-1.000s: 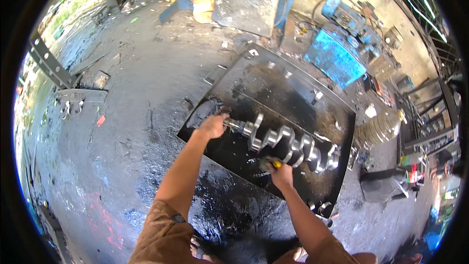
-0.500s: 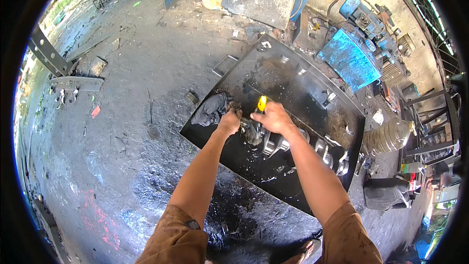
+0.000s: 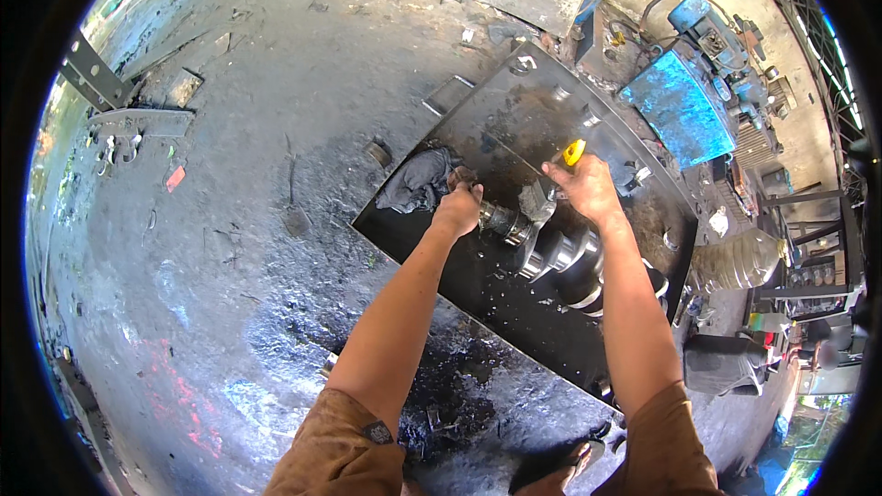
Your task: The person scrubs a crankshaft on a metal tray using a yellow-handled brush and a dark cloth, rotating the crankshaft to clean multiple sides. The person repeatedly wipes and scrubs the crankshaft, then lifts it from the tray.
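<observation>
A crankshaft (image 3: 557, 253) with shiny journals lies in a black metal tray (image 3: 514, 326). My left hand (image 3: 458, 208) is closed around its left end, and the fingertips are partly hidden. A dark, crumpled cloth (image 3: 415, 181) lies just left of that hand, in the tray's corner. In my right hand (image 3: 588, 188) is a brush with a yellow handle (image 3: 574, 152). Its greyish bristle end (image 3: 537, 202) sits over the crankshaft near the middle; whether it touches is hard to tell. My right forearm covers part of the shaft.
A blue machine (image 3: 682, 106) stands beyond the tray at the right. A large clear plastic jug (image 3: 738, 260) lies beside the tray's right edge, with a dark container (image 3: 726, 365) nearer me. The stained floor (image 3: 230, 174) spreads left, with a steel beam (image 3: 92, 73) far left.
My right hand has moved right and up with the brush, away from my left hand, uncovering more of the shaft. My left hand keeps its grip. The whole view has shifted slightly.
</observation>
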`<state>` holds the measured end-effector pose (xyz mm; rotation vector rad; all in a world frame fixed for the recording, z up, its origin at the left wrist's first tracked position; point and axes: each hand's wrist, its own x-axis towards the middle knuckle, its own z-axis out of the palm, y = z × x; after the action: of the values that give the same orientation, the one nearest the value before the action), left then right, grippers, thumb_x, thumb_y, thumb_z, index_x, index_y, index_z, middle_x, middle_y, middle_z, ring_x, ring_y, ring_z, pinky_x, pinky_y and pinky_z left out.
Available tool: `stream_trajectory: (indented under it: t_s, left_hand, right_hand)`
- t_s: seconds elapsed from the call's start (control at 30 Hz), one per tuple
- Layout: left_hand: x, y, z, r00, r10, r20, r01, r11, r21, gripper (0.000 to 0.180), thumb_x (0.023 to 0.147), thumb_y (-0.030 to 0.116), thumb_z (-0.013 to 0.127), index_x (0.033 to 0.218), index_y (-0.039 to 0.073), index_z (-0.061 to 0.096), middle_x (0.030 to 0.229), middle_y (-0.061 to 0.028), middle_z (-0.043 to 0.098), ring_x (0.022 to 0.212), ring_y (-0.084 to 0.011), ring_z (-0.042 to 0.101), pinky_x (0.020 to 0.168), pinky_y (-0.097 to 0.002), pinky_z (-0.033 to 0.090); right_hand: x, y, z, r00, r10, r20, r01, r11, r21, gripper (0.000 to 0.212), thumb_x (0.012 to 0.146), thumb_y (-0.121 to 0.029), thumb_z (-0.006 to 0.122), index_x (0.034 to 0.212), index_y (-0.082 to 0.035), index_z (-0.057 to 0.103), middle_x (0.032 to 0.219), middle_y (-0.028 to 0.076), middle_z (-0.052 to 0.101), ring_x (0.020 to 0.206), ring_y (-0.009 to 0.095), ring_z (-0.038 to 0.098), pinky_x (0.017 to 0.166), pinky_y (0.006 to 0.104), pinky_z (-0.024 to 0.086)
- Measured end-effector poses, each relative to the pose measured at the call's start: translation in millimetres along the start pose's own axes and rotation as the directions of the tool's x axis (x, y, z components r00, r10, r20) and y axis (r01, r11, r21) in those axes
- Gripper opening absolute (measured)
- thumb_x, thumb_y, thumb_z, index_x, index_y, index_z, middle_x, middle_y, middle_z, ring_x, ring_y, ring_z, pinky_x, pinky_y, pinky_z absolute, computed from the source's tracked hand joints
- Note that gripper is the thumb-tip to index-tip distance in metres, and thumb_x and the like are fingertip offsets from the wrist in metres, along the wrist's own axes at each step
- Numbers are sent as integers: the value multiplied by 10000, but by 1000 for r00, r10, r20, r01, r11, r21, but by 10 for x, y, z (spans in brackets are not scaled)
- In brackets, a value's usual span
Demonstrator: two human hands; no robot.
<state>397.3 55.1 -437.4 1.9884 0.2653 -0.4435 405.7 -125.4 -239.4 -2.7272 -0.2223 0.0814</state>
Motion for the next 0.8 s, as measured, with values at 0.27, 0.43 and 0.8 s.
stream_trajectory:
  t_s: [0.27, 0.43, 0.8]
  left_hand:
    - [79, -42, 64, 983, 138, -119, -105, 962, 251, 586, 1048, 471, 334, 1337, -18, 481, 880, -270, 700, 737, -383, 716, 815, -467, 547]
    - [-22, 23, 12, 996, 53, -77, -39, 983, 180, 592, 1044, 495, 328, 1306, -6, 505, 874, -250, 707, 826, -387, 714, 834, -484, 538]
    - [-112, 136, -75, 998, -57, -9, 58, 993, 102, 554, 1043, 482, 322, 1300, 34, 522, 1136, -267, 640, 1065, -424, 609, 954, -508, 476]
  right_hand:
    - [-986, -50, 129, 992, -124, 41, 110, 962, 250, 144, 876, -158, 749, 968, -54, 712, 871, 141, 721, 772, 243, 696, 736, 342, 542]
    - [-786, -40, 15, 957, -91, -277, 148, 971, 190, 160, 893, -180, 746, 942, -32, 709, 766, 126, 706, 641, 180, 657, 637, 339, 525]
    - [-1214, 200, -34, 958, 170, -231, -109, 960, 258, 146, 859, -138, 778, 937, -35, 711, 857, 110, 737, 758, 180, 680, 720, 350, 542]
